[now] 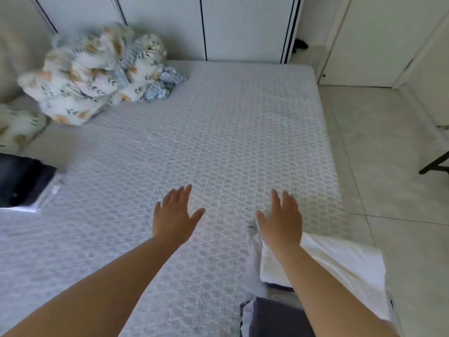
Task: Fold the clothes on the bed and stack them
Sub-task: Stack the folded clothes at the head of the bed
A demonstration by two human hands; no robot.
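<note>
A person is reaching both bare arms out over a wide bed covered in a pale grey, lattice-patterned quilted spread [218, 132], seen from a head-worn camera. The left hand [173, 215] is hovering palm down with fingers straight and spread, holding nothing. The right hand [281, 220] is likewise flat and spread, holding nothing, its wrist passing just above a folded white cloth [340, 259] lying at the bed's near right edge.

That white piece is resting on a thin dark layer, with a folded dark grey garment [277, 317] just in front of it at the bottom of the view, so at least 2 items appear to be folded and gathered here, though whether they form 1 stack cannot be told. A dark folded item with a pale edge [21, 181] is sitting well apart at the far left edge; what it is stays unclear.

A crumpled heap of white leaf-printed and blue-checked fabric [97, 74] is lying at the far left corner, beside a matching printed pillow [17, 127]. Judged from this, folding looks partly done, with that heap, if it counts as clothing, left to handle.
</note>
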